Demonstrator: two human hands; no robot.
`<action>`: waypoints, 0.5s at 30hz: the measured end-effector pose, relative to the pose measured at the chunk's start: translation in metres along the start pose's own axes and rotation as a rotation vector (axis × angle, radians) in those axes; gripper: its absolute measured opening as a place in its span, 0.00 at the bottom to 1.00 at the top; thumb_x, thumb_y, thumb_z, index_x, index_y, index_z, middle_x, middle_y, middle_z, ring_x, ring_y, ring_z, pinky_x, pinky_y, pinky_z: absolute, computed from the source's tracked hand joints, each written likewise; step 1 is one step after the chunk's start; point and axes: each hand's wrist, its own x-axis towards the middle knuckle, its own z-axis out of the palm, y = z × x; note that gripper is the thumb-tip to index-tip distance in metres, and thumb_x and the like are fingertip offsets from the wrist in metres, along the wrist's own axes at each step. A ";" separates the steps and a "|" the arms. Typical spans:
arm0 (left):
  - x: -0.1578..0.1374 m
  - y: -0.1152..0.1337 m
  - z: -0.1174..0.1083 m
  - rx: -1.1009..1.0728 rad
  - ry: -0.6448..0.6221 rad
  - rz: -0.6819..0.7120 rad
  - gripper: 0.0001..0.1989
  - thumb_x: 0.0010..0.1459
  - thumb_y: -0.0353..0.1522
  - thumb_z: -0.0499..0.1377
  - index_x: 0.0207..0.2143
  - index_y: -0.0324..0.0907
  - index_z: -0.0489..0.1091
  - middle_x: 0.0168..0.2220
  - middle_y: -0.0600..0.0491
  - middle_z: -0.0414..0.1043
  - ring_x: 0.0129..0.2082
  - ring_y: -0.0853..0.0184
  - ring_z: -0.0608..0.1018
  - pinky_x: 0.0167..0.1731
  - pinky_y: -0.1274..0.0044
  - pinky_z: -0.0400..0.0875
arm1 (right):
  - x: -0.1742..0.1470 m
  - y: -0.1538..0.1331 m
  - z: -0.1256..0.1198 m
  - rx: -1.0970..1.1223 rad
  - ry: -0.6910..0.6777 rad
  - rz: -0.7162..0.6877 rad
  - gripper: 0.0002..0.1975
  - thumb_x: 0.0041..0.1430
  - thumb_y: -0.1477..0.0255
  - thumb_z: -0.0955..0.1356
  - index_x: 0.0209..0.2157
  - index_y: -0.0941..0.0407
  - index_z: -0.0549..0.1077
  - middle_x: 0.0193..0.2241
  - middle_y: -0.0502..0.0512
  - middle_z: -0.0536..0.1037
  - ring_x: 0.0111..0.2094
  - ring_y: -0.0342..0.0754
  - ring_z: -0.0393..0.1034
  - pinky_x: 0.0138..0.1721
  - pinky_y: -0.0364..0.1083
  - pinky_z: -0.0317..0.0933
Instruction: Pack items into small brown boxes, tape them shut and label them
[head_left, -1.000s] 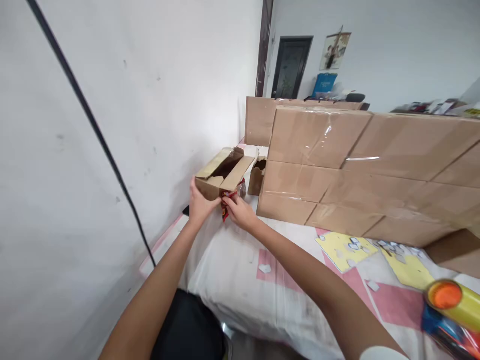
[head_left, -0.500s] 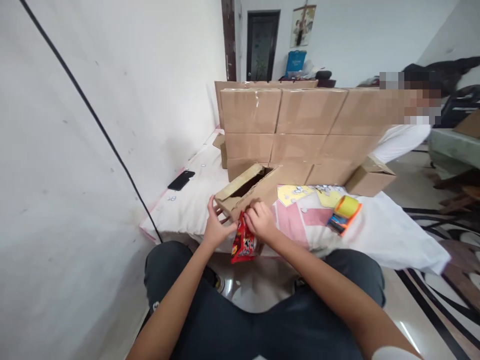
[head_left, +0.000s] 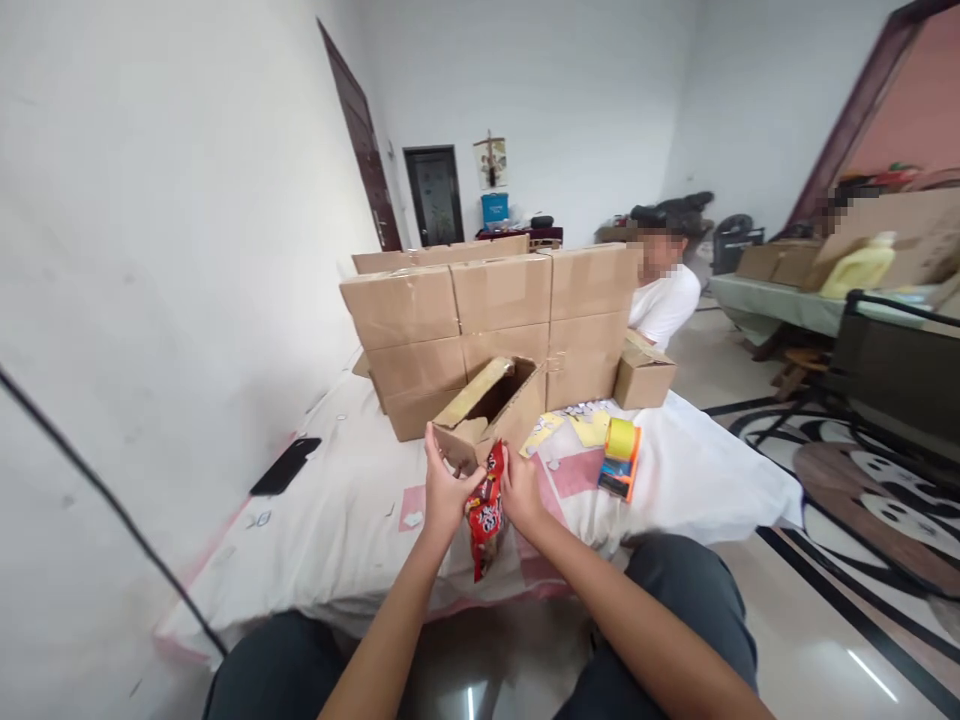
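Observation:
An open cardboard box (head_left: 519,412) lies tilted before me on the cloth-covered surface, its flaps raised and its inside dark. My left hand (head_left: 448,492) grips the near left end of this box, fingers along its side and thumb reaching to a red snack packet (head_left: 487,518). The shiny packet hangs down against the box's near end. On its right side, my right hand (head_left: 523,488) pinches the packet's upper part, close against the box. Some fingertips of both hands are hidden by the packet and the cardboard.
Taped cardboard boxes (head_left: 499,295) form a wall behind. A smaller box (head_left: 646,375) stands at its right end, near a person in a white top (head_left: 664,305). A yellow tape roll on a dispenser (head_left: 620,458) lies to the right, a black phone (head_left: 286,466) to the left.
The view has swung to the right and up, so the boxes and phone sit further left. My right hand has shifted its hold down along the packet's side.

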 end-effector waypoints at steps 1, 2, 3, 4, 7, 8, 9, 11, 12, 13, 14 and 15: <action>0.004 0.001 0.004 -0.043 0.016 -0.032 0.55 0.50 0.35 0.67 0.71 0.50 0.34 0.62 0.39 0.62 0.59 0.55 0.73 0.52 0.65 0.74 | 0.003 0.000 0.000 0.016 0.022 0.014 0.15 0.71 0.65 0.56 0.34 0.54 0.68 0.28 0.56 0.77 0.27 0.50 0.71 0.30 0.46 0.58; 0.007 0.002 0.008 -0.085 0.035 -0.065 0.56 0.49 0.35 0.68 0.70 0.50 0.35 0.61 0.40 0.64 0.58 0.55 0.74 0.51 0.65 0.75 | 0.005 -0.001 0.000 0.024 0.051 0.026 0.15 0.70 0.64 0.57 0.34 0.53 0.68 0.29 0.57 0.78 0.28 0.50 0.71 0.30 0.46 0.58; 0.010 0.003 0.012 -0.116 0.048 -0.092 0.56 0.49 0.35 0.68 0.71 0.51 0.35 0.61 0.41 0.64 0.57 0.55 0.74 0.50 0.65 0.76 | 0.006 -0.002 0.000 0.028 0.077 0.034 0.15 0.70 0.64 0.57 0.33 0.53 0.68 0.29 0.56 0.77 0.29 0.50 0.71 0.31 0.46 0.59; 0.011 0.003 0.014 -0.126 0.051 -0.105 0.56 0.48 0.35 0.68 0.71 0.51 0.35 0.61 0.41 0.64 0.58 0.55 0.74 0.49 0.66 0.77 | 0.006 -0.003 0.001 0.036 0.093 0.037 0.16 0.70 0.64 0.56 0.31 0.53 0.68 0.29 0.56 0.77 0.29 0.50 0.70 0.31 0.46 0.59; 0.012 -0.001 0.010 -0.123 0.031 -0.106 0.58 0.48 0.36 0.69 0.71 0.50 0.35 0.63 0.40 0.61 0.60 0.55 0.72 0.49 0.68 0.77 | 0.002 -0.006 0.002 0.094 0.084 0.058 0.21 0.72 0.61 0.54 0.27 0.53 0.65 0.25 0.53 0.74 0.26 0.48 0.67 0.29 0.45 0.57; 0.012 -0.004 0.004 -0.117 0.005 -0.100 0.58 0.48 0.36 0.69 0.71 0.50 0.34 0.63 0.39 0.61 0.61 0.55 0.71 0.49 0.68 0.77 | 0.000 -0.007 -0.001 0.108 0.071 0.070 0.22 0.72 0.60 0.54 0.26 0.53 0.64 0.23 0.52 0.72 0.24 0.47 0.65 0.28 0.45 0.55; 0.012 -0.007 -0.005 -0.108 -0.033 -0.094 0.58 0.48 0.36 0.69 0.71 0.51 0.33 0.63 0.39 0.61 0.61 0.54 0.71 0.49 0.67 0.77 | -0.001 -0.007 -0.005 0.114 0.062 0.079 0.23 0.72 0.59 0.53 0.25 0.53 0.62 0.21 0.51 0.70 0.23 0.46 0.63 0.27 0.45 0.54; 0.013 -0.015 -0.028 -0.064 -0.139 -0.076 0.61 0.48 0.36 0.70 0.71 0.52 0.30 0.64 0.38 0.60 0.62 0.53 0.70 0.48 0.66 0.78 | 0.001 -0.007 -0.022 0.077 0.077 0.067 0.24 0.72 0.58 0.52 0.23 0.53 0.59 0.19 0.49 0.66 0.21 0.44 0.59 0.26 0.44 0.51; 0.015 -0.020 -0.043 -0.030 -0.207 -0.065 0.62 0.48 0.36 0.70 0.71 0.53 0.27 0.65 0.38 0.59 0.63 0.52 0.69 0.47 0.65 0.78 | 0.003 -0.005 -0.033 0.031 0.097 0.037 0.24 0.72 0.58 0.52 0.23 0.53 0.59 0.19 0.49 0.65 0.21 0.44 0.58 0.26 0.44 0.50; 0.017 -0.024 -0.057 0.001 -0.280 -0.058 0.63 0.48 0.37 0.70 0.71 0.53 0.25 0.66 0.37 0.57 0.64 0.51 0.67 0.46 0.64 0.79 | 0.008 -0.004 -0.045 -0.038 0.123 -0.002 0.24 0.72 0.58 0.52 0.23 0.53 0.59 0.19 0.49 0.65 0.22 0.44 0.58 0.27 0.44 0.50; 0.018 -0.029 -0.072 0.024 -0.355 -0.053 0.64 0.48 0.37 0.70 0.70 0.53 0.23 0.67 0.36 0.55 0.65 0.50 0.66 0.45 0.64 0.79 | 0.013 -0.002 -0.058 -0.129 0.142 -0.059 0.23 0.72 0.59 0.52 0.24 0.53 0.60 0.20 0.49 0.65 0.22 0.45 0.57 0.28 0.45 0.50; 0.020 -0.035 -0.085 0.034 -0.426 -0.058 0.64 0.48 0.37 0.69 0.70 0.54 0.23 0.67 0.36 0.54 0.66 0.49 0.64 0.45 0.63 0.78 | 0.019 -0.001 -0.069 -0.236 0.152 -0.122 0.22 0.71 0.59 0.54 0.25 0.53 0.61 0.20 0.50 0.65 0.23 0.46 0.58 0.29 0.45 0.51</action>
